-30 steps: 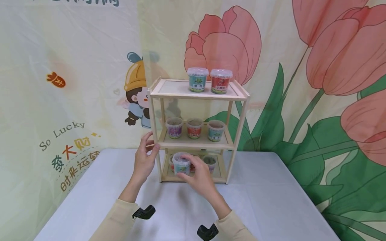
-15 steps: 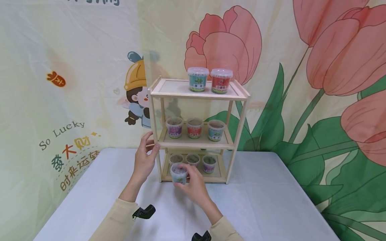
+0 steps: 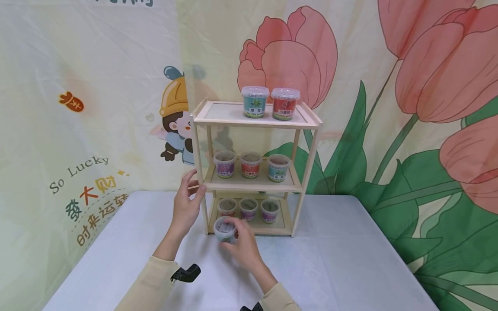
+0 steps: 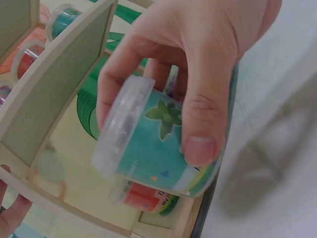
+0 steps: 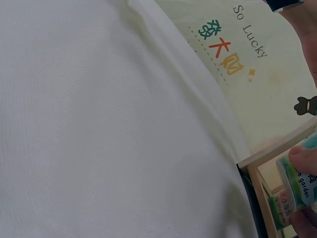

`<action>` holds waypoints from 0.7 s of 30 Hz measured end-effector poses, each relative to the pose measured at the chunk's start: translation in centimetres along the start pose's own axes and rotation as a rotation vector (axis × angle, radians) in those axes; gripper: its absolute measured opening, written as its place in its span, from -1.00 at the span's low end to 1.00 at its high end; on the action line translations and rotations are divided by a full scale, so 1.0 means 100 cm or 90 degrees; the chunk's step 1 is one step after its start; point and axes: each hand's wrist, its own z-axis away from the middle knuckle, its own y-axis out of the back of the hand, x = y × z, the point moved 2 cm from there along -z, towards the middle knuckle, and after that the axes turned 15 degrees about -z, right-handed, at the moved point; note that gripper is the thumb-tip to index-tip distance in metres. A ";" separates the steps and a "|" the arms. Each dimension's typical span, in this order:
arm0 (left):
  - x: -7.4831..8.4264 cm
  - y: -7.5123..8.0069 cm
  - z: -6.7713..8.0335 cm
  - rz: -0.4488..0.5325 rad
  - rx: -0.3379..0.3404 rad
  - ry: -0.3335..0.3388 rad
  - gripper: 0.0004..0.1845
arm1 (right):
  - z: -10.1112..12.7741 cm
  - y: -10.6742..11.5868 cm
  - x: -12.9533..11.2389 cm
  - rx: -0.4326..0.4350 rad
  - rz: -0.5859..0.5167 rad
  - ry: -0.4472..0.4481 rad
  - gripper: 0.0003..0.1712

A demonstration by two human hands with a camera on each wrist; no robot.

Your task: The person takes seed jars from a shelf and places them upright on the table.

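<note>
My right hand (image 3: 243, 244) pinches a small teal plastic cup (image 4: 153, 139) with a clear lid and a leaf picture on its label. The cup is tilted, just in front of the bottom tier's left front edge. In the right wrist view only the cup's lower part (image 5: 304, 181) and some fingers show. My left hand (image 3: 186, 205) grips the left post of a three-tier wooden shelf (image 3: 254, 188), at middle-tier height, thumb toward me. Behind the held cup, a red-labelled cup (image 3: 227, 206) and two purple-labelled cups (image 3: 248, 210) stand in a row on the bottom tier.
Three lidded cups (image 3: 250, 166) stand on the middle tier. A teal cup (image 3: 255, 103) and a red cup (image 3: 285, 106) stand on the top tier, right of centre. The shelf rests on a white-covered table (image 3: 342, 255), before a printed cloth backdrop (image 3: 116, 65).
My right hand has brought the teal cup down, toward me and slightly left, out in front of the bottom row, uncovering the cups behind. The left hand stays on the post.
</note>
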 end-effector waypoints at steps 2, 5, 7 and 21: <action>0.000 0.000 0.000 0.000 0.000 -0.002 -0.39 | 0.002 -0.002 0.003 0.000 -0.011 -0.009 -0.26; 0.000 0.000 0.000 0.001 -0.001 -0.005 -0.39 | 0.004 -0.006 0.007 0.000 -0.027 -0.018 -0.26; 0.001 -0.001 0.000 0.001 -0.001 -0.007 -0.39 | 0.006 -0.007 0.010 -0.001 -0.030 -0.017 -0.27; -0.001 0.000 0.000 -0.003 0.006 -0.004 -0.38 | 0.009 -0.020 0.021 0.015 -0.035 0.010 -0.26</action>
